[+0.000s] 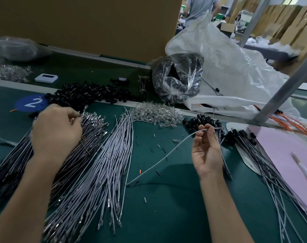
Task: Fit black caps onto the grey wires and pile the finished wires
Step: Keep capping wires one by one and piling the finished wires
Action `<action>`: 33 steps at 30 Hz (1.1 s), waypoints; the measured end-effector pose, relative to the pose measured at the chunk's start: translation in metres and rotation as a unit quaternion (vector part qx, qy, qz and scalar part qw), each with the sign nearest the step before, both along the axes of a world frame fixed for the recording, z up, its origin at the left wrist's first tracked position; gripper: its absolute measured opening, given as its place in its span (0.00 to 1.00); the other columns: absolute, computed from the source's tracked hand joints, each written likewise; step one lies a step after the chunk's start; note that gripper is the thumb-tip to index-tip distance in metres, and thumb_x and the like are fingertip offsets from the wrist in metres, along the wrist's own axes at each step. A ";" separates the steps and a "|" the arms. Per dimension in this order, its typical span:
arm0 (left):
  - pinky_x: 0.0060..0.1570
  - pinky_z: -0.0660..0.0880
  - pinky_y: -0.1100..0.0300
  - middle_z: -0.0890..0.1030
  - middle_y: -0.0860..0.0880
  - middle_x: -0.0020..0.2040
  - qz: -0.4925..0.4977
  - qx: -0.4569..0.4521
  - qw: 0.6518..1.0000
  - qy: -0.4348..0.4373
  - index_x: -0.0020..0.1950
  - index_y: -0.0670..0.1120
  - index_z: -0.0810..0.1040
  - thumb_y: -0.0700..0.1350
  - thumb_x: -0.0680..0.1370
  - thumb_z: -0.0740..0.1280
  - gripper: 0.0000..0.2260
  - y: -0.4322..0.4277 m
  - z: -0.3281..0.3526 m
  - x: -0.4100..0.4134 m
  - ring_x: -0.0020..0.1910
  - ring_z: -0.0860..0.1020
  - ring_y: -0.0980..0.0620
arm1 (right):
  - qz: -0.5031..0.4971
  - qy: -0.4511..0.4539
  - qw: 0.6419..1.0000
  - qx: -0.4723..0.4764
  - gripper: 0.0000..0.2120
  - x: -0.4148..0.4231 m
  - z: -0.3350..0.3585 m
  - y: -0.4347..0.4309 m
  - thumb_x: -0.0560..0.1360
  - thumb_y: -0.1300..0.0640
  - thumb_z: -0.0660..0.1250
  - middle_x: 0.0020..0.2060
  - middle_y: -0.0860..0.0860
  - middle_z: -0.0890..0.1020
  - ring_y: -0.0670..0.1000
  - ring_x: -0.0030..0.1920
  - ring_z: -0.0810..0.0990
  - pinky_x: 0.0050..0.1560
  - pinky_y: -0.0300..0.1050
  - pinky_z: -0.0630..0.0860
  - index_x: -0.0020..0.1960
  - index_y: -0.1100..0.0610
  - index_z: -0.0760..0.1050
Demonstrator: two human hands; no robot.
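Note:
My right hand (206, 149) is raised palm-up and pinches one grey wire (168, 154) near its far end; the wire trails down-left to the green mat. My left hand (55, 130) hovers with curled fingers over the dark wire bundle (86, 137) at the left, close to the loose black caps (89, 95); what its fingers hold is hidden. A fan of bare grey wires (105, 172) lies in the middle. Finished wires with black caps (265, 165) are piled at the right, just beyond my right hand.
A heap of clear plastic pieces (154, 114) lies at the mat's far edge. A plastic bag of black parts (177, 78) and a big white sack (228, 71) stand behind. A pink sheet (289, 149) and a metal post (280, 95) are at right. A person stands far back.

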State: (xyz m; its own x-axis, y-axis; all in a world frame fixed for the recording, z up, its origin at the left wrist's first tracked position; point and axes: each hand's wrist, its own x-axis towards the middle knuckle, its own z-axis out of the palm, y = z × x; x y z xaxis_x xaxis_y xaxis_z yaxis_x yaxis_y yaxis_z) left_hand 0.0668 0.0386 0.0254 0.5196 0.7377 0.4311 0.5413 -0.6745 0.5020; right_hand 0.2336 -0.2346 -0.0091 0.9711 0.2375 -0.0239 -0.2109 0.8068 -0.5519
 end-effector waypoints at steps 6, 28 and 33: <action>0.48 0.80 0.43 0.83 0.47 0.44 -0.090 -0.053 0.982 -0.156 0.55 0.48 0.81 0.49 0.79 0.65 0.09 0.000 0.029 0.000 0.39 0.82 0.45 | -0.007 0.015 0.999 0.042 0.10 0.001 0.000 -0.002 0.72 0.58 0.66 0.37 0.53 0.85 0.45 0.33 0.83 0.33 0.32 0.78 0.37 0.59 0.84; 0.42 0.76 0.67 0.85 0.52 0.41 -0.451 -0.476 0.755 0.014 0.45 0.51 0.86 0.45 0.79 0.68 0.07 -0.159 -0.025 0.097 0.35 0.78 0.60 | -0.048 0.022 0.940 0.337 0.09 0.038 0.056 -0.072 0.79 0.66 0.61 0.38 0.60 0.81 0.55 0.33 0.83 0.36 0.41 0.82 0.49 0.70 0.78; 0.41 0.76 0.68 0.84 0.53 0.35 -0.445 -0.520 0.726 -0.078 0.44 0.50 0.85 0.33 0.75 0.71 0.11 -0.177 -0.030 0.109 0.34 0.80 0.57 | -0.049 0.009 0.942 0.333 0.07 0.047 0.067 -0.074 0.71 0.70 0.65 0.36 0.62 0.81 0.57 0.33 0.82 0.37 0.42 0.81 0.47 0.73 0.77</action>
